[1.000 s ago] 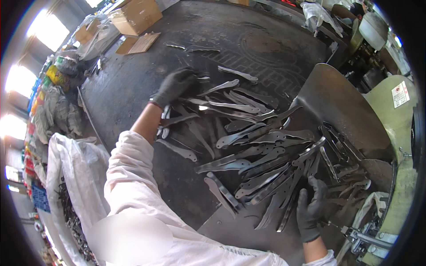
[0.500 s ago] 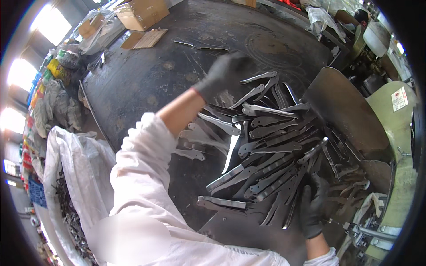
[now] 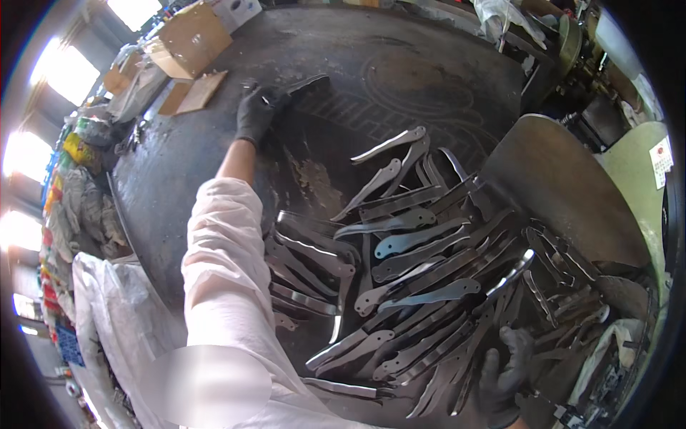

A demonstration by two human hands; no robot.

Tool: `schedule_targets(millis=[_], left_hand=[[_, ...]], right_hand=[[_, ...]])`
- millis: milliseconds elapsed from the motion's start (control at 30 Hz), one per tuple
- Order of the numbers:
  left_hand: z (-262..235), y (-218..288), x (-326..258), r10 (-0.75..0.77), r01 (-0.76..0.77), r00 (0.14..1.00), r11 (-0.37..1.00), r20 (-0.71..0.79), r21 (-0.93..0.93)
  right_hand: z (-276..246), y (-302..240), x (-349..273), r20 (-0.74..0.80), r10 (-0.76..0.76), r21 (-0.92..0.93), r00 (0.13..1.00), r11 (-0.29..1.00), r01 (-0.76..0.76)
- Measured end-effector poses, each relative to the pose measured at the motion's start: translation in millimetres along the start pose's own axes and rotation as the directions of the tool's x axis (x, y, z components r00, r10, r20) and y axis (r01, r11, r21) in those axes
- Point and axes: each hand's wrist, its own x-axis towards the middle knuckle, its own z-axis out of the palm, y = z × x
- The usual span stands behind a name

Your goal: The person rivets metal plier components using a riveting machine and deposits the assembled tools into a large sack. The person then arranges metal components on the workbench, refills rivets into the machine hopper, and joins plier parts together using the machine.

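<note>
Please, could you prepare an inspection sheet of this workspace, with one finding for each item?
Surface: dark, scuffed worktable with a brownish worn patch.
Job's things: many grey, curved, flat metal pieces, some with small holes, overlapping in a loose pile.
Clutter: brown cardboard box and a flat piece of brown cardboard, far left.
Hands: dark-gloved left hand near a dark, narrow piece; its grip cannot be told. Dark-gloved right hand open, beside the pile's near right side.
Cables: nothing seen clearly.
Surroundings: white plastic sack at left; large, curved brown sheet and pale-green machine at right.
</note>
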Motion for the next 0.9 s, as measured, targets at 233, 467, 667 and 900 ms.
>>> schedule_targets(millis=[233,467,667,900], left_hand=[[-23,49,-91,0.161,-0.112,0.979,0.935,0.123,-0.336],[-123,191,-211,0.355,-0.147,0.770,0.908,0.530,-0.393],[-164,170,-247,0.268,-0.186,0.945,0.912,0.187,-0.365],[-191,50,-329,-0.068,0.136,0.965,0.956,0.254,-0.262]], right_hand=[[-6,-12,-1,0.039,0.060,0.036,0.997,0.997,-0.061],[-17,-9,-17,-0.016,-0.026,0.040,1.000,0.999,0.027],[-21,-9,-35,-0.150,-0.003,0.150,0.989,0.988,0.026],[-19,-165,-69,-0.007,-0.575,0.310,0.818,0.777,0.548]])
